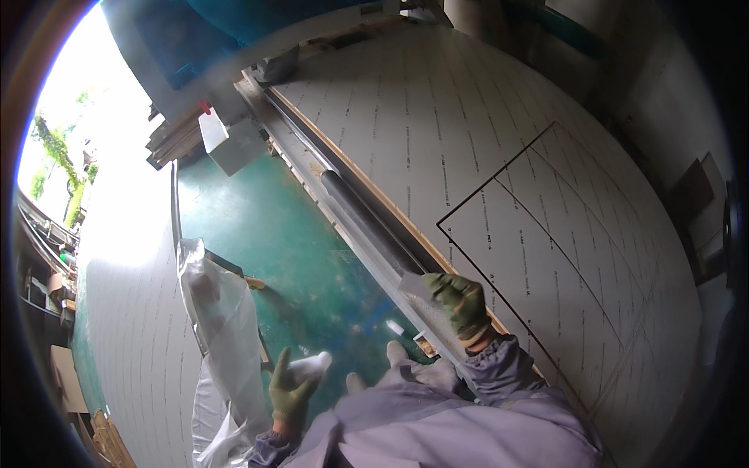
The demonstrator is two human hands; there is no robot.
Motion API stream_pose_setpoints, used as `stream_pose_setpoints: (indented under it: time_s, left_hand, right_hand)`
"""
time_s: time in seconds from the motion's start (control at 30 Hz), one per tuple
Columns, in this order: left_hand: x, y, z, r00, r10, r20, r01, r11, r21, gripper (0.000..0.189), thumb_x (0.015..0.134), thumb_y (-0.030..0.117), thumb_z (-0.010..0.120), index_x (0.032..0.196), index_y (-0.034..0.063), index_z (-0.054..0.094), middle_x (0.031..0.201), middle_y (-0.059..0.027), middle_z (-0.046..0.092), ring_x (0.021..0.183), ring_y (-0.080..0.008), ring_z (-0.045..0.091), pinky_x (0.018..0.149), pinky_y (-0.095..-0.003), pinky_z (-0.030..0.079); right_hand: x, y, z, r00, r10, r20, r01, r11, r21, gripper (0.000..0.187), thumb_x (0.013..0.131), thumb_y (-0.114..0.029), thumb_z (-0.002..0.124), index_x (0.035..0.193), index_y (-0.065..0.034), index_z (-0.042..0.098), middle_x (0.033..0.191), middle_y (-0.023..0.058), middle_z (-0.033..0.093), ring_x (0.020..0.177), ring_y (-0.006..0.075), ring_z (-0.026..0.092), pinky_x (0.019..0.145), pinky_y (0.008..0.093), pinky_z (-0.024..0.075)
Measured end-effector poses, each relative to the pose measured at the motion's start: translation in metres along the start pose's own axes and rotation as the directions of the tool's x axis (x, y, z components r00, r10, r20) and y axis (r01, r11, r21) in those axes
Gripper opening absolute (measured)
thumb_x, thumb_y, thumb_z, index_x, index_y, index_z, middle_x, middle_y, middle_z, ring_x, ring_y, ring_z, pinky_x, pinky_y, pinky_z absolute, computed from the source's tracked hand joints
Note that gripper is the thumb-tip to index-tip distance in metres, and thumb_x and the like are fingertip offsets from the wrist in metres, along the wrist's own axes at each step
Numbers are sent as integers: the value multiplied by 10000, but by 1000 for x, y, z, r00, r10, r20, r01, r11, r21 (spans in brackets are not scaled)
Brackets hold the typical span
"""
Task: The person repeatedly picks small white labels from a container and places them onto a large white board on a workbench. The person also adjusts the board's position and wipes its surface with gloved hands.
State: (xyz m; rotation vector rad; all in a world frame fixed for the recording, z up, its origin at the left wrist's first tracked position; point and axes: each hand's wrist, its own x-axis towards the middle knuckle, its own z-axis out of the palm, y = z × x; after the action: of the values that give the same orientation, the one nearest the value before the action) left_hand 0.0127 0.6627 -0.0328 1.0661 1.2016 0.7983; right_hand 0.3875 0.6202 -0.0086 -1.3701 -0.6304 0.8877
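Observation:
My left hand (291, 389), in a green work glove, holds a white cylindrical object (308, 366) with a rounded end; it looks like a bottle, but blur hides its detail. Over a long metal channel (351, 216), my right hand (459, 304), gloved alike, grips a small grey flat piece (414, 285). That piece lies close to the near end of a dark grey tube (374, 222) lying lengthwise in the channel; whether they touch, I cannot tell. Pale dust (436, 316) covers the channel floor below the hand.
A large film-covered board (404, 152) with printed lines and a dark rectangular outline lies right of the channel. Clear plastic sheeting (225, 351) hangs at left beside another printed board (140, 351). A small white object (395, 327) is near my shoes on the green floor (263, 216).

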Motion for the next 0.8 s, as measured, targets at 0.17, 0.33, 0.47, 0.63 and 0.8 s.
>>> stream_pose_setpoints:
  time_s: [0.17, 0.33, 0.47, 0.63, 0.8]
  left_hand:
    - [23, -1, -2, 999, -46, 26, 46, 999, 13, 932, 800, -3, 777, 1631, 37, 359, 1070, -100, 680, 870, -178, 670, 745, -309, 564]
    - [27, -10, -2, 992, -122, -21, 122, 992, 25, 932, 789, 7, 789, 1620, 15, 367, 1119, -122, 679, 888, -195, 683, 728, -315, 575]
    - [22, -13, -3, 984, -179, -11, 179, 984, -17, 917, 808, -40, 774, 1610, -31, 329, 1234, -192, 660, 1033, -251, 684, 869, -373, 582]
    - [8, -12, -6, 984, -168, -51, 166, 985, -47, 894, 829, -71, 728, 1613, -50, 298, 1273, -210, 654, 1114, -285, 682, 968, -410, 574]
    - [-8, -12, -14, 979, -147, -140, 145, 989, -27, 893, 827, -68, 701, 1620, -58, 290, 1287, -210, 641, 1085, -274, 679, 932, -394, 574]
  right_hand:
    - [18, -16, -26, 945, -196, -260, 144, 968, -205, 192, 988, -162, 709, 1022, 6, 797, 843, -11, 724, 806, 78, 626, 760, 260, 524]
    - [59, -18, -62, 861, -236, -450, 138, 961, -241, 234, 968, -179, 729, 1074, 18, 794, 926, 25, 767, 861, 104, 657, 819, 274, 533]
    - [114, -12, -83, 828, -347, -441, 153, 895, -419, 261, 963, -210, 742, 1089, 12, 795, 952, 57, 783, 879, 122, 675, 831, 290, 542]
    - [195, 0, -89, 812, -461, -358, 199, 795, -572, 275, 957, -240, 742, 1098, -11, 797, 992, 113, 800, 901, 172, 720, 843, 327, 564]
    - [243, 0, -85, 777, -537, -329, 244, 738, -629, 275, 954, -262, 729, 1089, -34, 800, 1033, 146, 795, 924, 257, 751, 864, 364, 579]
